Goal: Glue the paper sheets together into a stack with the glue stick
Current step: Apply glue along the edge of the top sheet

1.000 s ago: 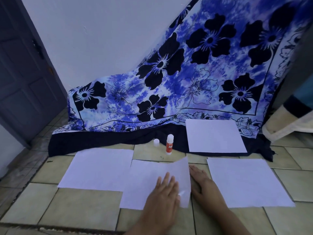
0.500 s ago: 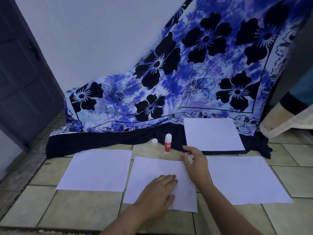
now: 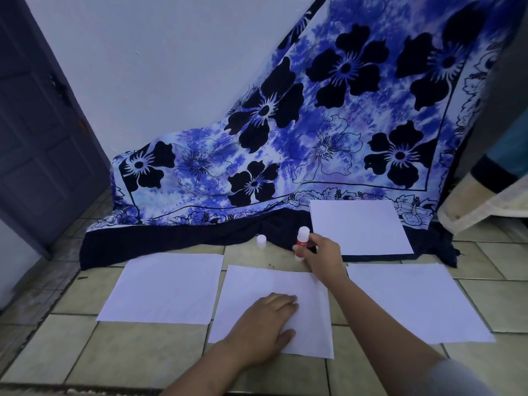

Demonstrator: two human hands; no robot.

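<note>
The right hand grasps the upright glue stick, a white cylinder with an unreadable red label, just beyond the sheet. The left hand lies flat, fingers straight, on that smooth sheet.

Fingers partly hide the glue stick; its label seems unreadable.

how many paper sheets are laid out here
4: left sheet, middle sheet under the left hand, right sheet, and far sheet on the cloth. Sheets stacked beneath any would be hidden.
</note>
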